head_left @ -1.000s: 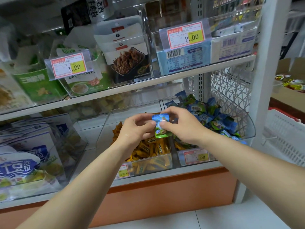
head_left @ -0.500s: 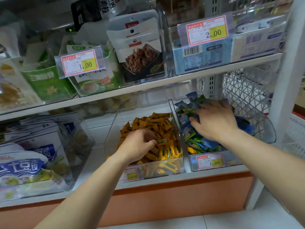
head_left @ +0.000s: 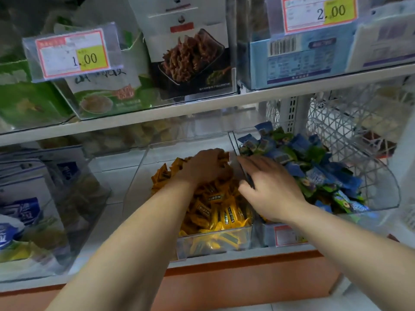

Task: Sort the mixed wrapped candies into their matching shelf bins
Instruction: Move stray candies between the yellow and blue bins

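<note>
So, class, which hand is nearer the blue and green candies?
Right. The right hand lies at the near edge of the blue and green candies. The left hand is one bin over, down among the yellow candies.

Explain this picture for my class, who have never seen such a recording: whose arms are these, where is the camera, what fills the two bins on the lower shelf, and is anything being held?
There is no machine here: a person sorts candies by hand. The single picture comes from a camera worn on the head, looking forward and down, so both arms reach in from below. The left hand digs into the yellow candies in the middle clear bin. Its fingers curl down among them, and whether they grip one cannot be seen. The right hand lies open across the divider, reaching toward the blue and green candies in the neighbouring bin. It holds nothing visible. The upper shelf carries snack packets and price tags.
</note>
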### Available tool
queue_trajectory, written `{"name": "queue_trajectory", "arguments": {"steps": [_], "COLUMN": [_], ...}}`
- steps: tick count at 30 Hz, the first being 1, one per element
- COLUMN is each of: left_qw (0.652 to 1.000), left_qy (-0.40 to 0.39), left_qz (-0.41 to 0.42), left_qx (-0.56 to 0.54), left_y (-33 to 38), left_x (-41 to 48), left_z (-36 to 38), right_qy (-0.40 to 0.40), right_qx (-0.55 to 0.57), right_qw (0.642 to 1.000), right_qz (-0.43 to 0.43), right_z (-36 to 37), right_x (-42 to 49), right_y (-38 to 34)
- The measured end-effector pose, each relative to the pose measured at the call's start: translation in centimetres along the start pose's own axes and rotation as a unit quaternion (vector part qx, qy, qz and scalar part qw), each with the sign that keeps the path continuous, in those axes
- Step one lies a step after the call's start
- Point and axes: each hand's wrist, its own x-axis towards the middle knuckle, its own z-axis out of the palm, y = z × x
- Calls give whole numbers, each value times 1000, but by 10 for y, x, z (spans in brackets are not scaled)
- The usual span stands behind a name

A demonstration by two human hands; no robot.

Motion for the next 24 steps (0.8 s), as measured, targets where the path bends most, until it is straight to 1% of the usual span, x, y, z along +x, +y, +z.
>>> {"name": "queue_trajectory", "arguments": {"steps": [1, 4, 6, 8, 11, 17, 20, 22, 23, 24], "left_qw": [1000, 995, 991, 983, 969, 962, 945, 936, 939, 949], "left_qy": [-16, -59, -99, -149, -198, -241, -290, -320, -317, -292], "left_qz": [4, -3, -8, 13, 45, 37, 22, -9, -24, -29], "left_qx": [7, 82, 92, 107, 142, 126, 152, 146, 130, 115], "left_y": [-2, -6, -6, -2, -4, -27, -27, -22, -17, -12], "left_x": [3, 8, 5, -5, -27, -71, -81, -81, -77, -70], "left_z": [5, 14, 12, 5, -13, -58, -76, -84, -85, -84], "right_qy": [-2, -7, -8, -16, -16, -18, -16, -16, -16, -17], "right_qx": [2, 1, 2, 1, 0, 1, -3, -3, -5, -6], "right_qw": [1000, 1000, 1000, 1000, 1000, 1000, 1000, 1000, 1000, 1000], "right_qz": [3, 6, 6, 11, 17, 17, 15, 16, 17, 17], "right_z": [0, 1, 1, 2, 2, 1, 1, 1, 1, 1], "right_x": [0, 2, 2, 1, 0, -1, -1, -1, -1, -1], "right_y": [0, 2, 3, 3, 3, 3, 1, 1, 1, 1]}}
